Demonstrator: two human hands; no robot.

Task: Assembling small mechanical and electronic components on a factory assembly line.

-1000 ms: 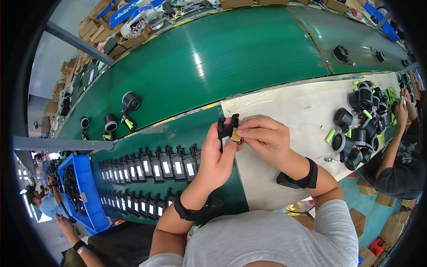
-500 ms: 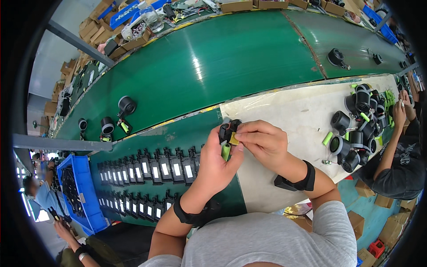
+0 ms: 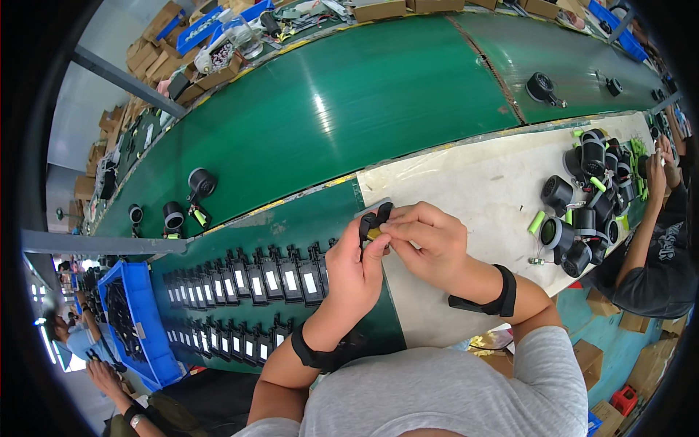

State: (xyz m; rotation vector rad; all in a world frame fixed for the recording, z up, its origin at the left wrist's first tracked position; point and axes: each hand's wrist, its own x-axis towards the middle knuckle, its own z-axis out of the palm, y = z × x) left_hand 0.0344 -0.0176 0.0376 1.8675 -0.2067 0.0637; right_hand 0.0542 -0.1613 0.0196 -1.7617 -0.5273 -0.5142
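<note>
In front of my chest my left hand (image 3: 355, 273) is closed round a small black plastic assembly (image 3: 370, 221) with a grey edge. My right hand (image 3: 429, 240) meets it from the right, thumb and fingertips pinched on a small yellow piece (image 3: 374, 234) at the assembly's near side. Fingers cover most of both parts, so how they join cannot be seen. To the left of my left hand, black flat housings (image 3: 290, 280) with white labels stand in two rows on the green bench.
A pile of black cylindrical units (image 3: 582, 218) with green cells lies on the pale sheet (image 3: 459, 182) at right. Beyond runs a green conveyor (image 3: 349, 87) carrying several similar units. A blue bin (image 3: 135, 320) stands left, under a grey metal bar (image 3: 102, 245). Co-workers sit at both sides.
The green cell that showed by my left hand's fingers is now out of sight. The black assembly has turned, showing its grey edge, and my left fingers have closed further round it.
</note>
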